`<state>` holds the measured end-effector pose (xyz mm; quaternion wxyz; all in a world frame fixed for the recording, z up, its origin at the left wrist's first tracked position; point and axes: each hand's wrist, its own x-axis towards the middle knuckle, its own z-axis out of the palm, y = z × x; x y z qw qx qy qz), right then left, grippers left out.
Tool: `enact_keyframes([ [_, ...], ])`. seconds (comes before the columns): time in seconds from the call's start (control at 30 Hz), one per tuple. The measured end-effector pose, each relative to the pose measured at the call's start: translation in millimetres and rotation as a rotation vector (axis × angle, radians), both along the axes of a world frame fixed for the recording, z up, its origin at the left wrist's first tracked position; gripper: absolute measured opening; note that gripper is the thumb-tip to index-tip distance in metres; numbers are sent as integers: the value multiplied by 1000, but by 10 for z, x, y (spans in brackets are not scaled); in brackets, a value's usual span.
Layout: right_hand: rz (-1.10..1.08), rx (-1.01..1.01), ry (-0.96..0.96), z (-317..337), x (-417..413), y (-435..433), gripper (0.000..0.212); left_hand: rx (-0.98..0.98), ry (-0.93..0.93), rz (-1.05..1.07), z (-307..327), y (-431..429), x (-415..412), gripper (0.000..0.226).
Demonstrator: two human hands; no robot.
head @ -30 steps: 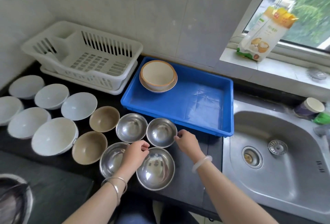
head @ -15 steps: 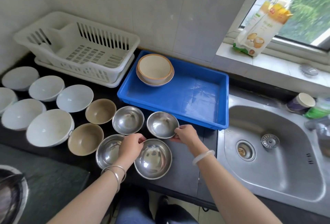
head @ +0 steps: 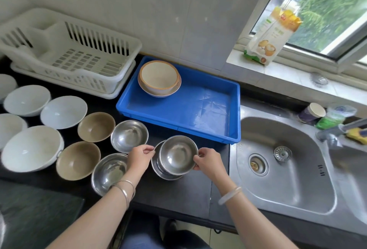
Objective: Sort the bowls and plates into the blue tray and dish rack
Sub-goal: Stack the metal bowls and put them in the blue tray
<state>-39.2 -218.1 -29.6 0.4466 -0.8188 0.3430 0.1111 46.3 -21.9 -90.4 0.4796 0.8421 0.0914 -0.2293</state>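
Where the long black bench [head: 178,193] meets the tiled wall, a stainless steel sink [head: 288,179] is set into its right end. A white slatted plastic dish rack [head: 79,78] stands at the back left. Between them lies the rectangular blue plastic tray [head: 198,109], and its far left corner holds two stacked cream bowls with orange rims [head: 158,77].

In front of the rack sit several plain white ceramic bowls [head: 31,147]. To their right are two round tan bowls [head: 96,126], then two loose shiny steel bowls [head: 129,135].

Just before the tray's near wall, an upper round steel bowl [head: 177,154] sits over a lower steel bowl [head: 164,175], offset toward the tray. Whether it rests fully inside cannot be told.

The right hand [head: 208,160] has its grip clamped on the upper bowl's right rim, thumb and fingers pinching it. The left hand [head: 139,156] pinches the left rim of the lower bowl between thumb and forefinger.
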Motion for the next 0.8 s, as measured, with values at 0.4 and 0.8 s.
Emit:
enact_keyframes([
  [0.4, 0, -14, 41, -212, 0, 175, 3, -166, 117, 82, -64, 31, -48, 18],
  [0.8, -152, 184, 14, -411, -40, 116, 22, -195, 196, 15, -105, 3, -9, 26],
])
